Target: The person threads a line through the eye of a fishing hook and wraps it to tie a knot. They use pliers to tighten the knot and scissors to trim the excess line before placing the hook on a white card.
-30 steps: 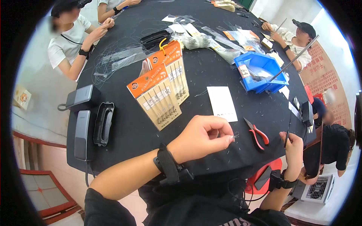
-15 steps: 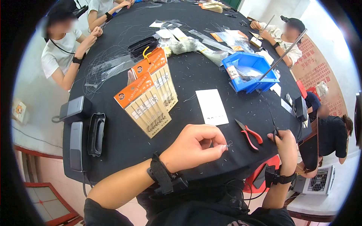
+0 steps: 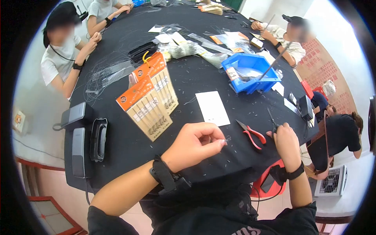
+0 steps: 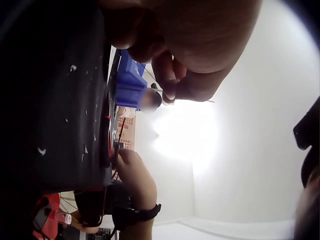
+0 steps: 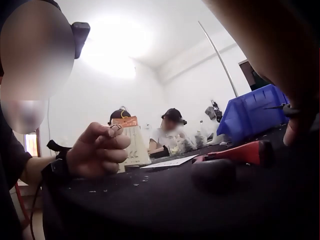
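In the head view my left hand (image 3: 196, 144) is raised over the table's near edge. Its thumb and forefinger pinch a small fish hook (image 3: 228, 138), whose curved wire also shows in the right wrist view. To the right, my right hand (image 3: 288, 145) is low at the table, holding dark, slim scissors (image 3: 272, 118) with the blades pointing away from me. Red-handled pliers (image 3: 252, 134) lie just left of that hand. Beyond my left hand is a white card (image 3: 212, 107) with small dark marks along its near edge.
Fishing-hook packets (image 3: 145, 103) with orange headers stand left of the card. A blue bin (image 3: 250, 74) with a rod leaning in it is at the right. Grey devices (image 3: 79, 150) stand at the left edge. Clear bags and line lie farther back; other people sit around the table.
My right hand has moved left and in over the table, bringing the scissors beside the pliers. The left hand keeps its pinch on the hook. The head view has shifted slightly.
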`<state>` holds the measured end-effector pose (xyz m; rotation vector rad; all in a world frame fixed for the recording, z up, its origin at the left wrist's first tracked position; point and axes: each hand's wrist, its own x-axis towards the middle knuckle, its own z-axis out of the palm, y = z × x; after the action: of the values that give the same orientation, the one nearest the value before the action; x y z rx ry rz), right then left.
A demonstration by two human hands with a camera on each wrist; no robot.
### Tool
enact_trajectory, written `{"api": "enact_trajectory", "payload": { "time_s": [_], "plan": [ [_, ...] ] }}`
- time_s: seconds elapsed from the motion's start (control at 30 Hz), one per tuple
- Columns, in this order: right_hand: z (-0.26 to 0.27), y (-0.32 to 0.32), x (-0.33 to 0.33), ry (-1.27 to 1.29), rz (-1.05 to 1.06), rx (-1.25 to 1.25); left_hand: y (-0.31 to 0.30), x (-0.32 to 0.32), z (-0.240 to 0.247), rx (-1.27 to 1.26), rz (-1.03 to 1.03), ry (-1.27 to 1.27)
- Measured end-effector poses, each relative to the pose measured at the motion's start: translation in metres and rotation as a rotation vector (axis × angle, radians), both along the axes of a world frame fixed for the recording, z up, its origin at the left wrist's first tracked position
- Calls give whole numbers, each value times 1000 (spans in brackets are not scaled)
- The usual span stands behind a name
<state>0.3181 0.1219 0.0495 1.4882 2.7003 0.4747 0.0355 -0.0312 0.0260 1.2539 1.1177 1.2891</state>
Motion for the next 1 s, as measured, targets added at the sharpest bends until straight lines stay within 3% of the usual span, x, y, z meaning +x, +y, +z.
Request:
{"api": "enact_trajectory", "payload": {
  "time_s": [0.27,0.37,0.63,0.73,0.77,0.97,1.0],
  "plan": [
    [28,19,-14,185,-182,-105,2,-3,-3,-38,38,3],
    [11,22,-6,216,-135,58,2,-4,-3,-52,46,6],
    [5,40,-4,-27,-5,12,3,-4,-7,-42,35,-21],
    [29,44,-9,108,-176,-217,4,-4,-9,-40,36,-31],
    [30,40,-6,272,-180,-142,4,-5,-10,-40,37,-32],
    [14,55,6,430,49,-96,4,-5,-9,-43,32,-22],
    [14,57,5,463,-20,-176,4,-5,-9,-48,31,-17]
  ]
}}
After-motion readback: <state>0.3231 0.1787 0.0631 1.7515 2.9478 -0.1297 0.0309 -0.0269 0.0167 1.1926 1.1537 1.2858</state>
